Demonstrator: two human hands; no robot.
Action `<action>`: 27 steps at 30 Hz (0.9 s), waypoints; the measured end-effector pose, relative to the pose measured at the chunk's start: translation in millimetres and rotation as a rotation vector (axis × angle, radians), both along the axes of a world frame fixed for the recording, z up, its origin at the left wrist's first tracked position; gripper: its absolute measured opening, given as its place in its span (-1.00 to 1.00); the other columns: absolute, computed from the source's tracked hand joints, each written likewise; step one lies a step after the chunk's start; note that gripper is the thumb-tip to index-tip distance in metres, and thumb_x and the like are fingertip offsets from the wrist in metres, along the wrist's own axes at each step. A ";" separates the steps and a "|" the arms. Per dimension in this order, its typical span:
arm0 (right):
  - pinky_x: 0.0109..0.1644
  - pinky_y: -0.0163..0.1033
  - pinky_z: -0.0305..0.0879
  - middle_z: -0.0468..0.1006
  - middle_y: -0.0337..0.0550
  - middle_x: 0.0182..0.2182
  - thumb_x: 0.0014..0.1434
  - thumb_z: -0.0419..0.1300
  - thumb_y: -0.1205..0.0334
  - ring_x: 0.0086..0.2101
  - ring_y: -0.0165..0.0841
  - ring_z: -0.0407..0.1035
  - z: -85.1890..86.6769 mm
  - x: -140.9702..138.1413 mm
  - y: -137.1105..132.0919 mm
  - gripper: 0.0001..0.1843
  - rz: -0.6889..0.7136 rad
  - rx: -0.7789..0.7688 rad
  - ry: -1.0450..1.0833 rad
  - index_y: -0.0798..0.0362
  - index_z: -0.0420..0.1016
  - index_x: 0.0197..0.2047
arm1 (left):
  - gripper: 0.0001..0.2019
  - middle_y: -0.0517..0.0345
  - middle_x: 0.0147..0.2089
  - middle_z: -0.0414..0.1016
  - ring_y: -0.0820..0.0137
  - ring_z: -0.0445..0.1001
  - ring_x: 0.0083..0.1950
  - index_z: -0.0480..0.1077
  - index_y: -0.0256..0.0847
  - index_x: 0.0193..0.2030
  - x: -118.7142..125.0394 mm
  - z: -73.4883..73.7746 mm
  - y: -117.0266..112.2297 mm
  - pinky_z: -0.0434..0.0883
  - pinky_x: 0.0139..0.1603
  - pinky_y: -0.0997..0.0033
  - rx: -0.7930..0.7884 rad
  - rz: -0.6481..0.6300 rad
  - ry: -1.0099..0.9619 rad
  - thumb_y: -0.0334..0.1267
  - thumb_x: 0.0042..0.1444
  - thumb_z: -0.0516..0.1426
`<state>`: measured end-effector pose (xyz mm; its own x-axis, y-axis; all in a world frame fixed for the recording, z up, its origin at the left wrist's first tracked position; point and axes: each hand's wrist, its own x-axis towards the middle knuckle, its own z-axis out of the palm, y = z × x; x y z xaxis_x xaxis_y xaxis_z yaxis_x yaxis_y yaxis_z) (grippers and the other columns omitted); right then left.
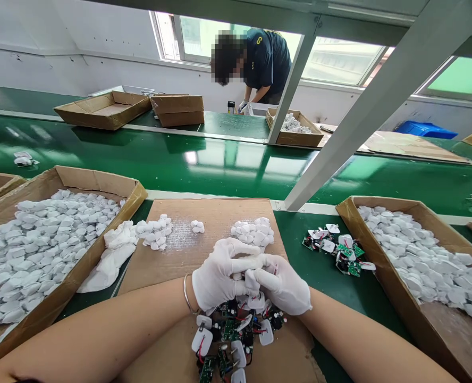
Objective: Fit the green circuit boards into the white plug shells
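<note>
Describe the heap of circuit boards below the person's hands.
A loose heap of small green circuit boards with dark components, red wires and white plastic plug housings lies jumbled on a brown cardboard sheet. The pieces sit at mixed angles, directly below the white-gloved left hand and right hand.

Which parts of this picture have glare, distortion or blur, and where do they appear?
In the head view, window light leaves bright glare streaks on the green conveyor belt; the wide lens makes the white steel frame lean sharply; a co-worker's head is pixelated; the gloved left hand and gloved right hand look sharp.
</note>
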<state>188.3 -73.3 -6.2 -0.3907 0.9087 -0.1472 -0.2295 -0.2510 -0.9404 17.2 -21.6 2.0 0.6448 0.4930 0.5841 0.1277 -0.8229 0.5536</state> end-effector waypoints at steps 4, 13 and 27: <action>-0.30 -0.27 0.31 0.48 -0.14 -0.48 0.18 0.21 0.07 -0.41 -0.38 0.34 6.4 -2.0 0.1 -0.67 0.008 0.003 -0.009 0.14 0.43 -0.49 | -0.74 0.02 -0.10 0.53 0.33 0.47 -0.13 0.52 -0.09 -0.06 3.1 3.8 -2.4 0.45 -0.06 0.27 -0.016 0.022 0.013 -0.18 0.10 0.21; -0.18 -0.20 0.34 0.58 -0.05 -0.30 0.12 0.25 0.09 -0.28 -0.30 0.41 3.4 -2.7 1.2 -0.71 0.026 -0.012 0.002 0.18 0.59 -0.27 | -0.62 0.09 -0.06 0.53 0.30 0.48 -0.08 0.46 -0.04 0.06 2.4 4.6 -3.4 0.42 -0.04 0.25 -0.002 0.028 0.090 -0.24 0.05 0.23; -0.10 -0.16 0.35 0.56 -0.03 -0.31 0.12 0.29 0.02 -0.26 -0.28 0.41 11.3 -6.9 3.5 -0.65 0.027 0.012 0.018 0.19 0.59 -0.29 | -0.62 -0.02 -0.10 0.53 0.28 0.49 -0.08 0.52 -0.12 -0.01 4.3 6.3 -1.6 0.46 -0.07 0.32 -0.208 -0.070 -0.043 -0.04 0.05 0.26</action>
<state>181.4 -69.8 5.1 -0.4179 0.8993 -0.1288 -0.2396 -0.2459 -0.9392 21.5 -23.2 8.3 0.6582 0.5607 0.5024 0.0467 -0.6965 0.7160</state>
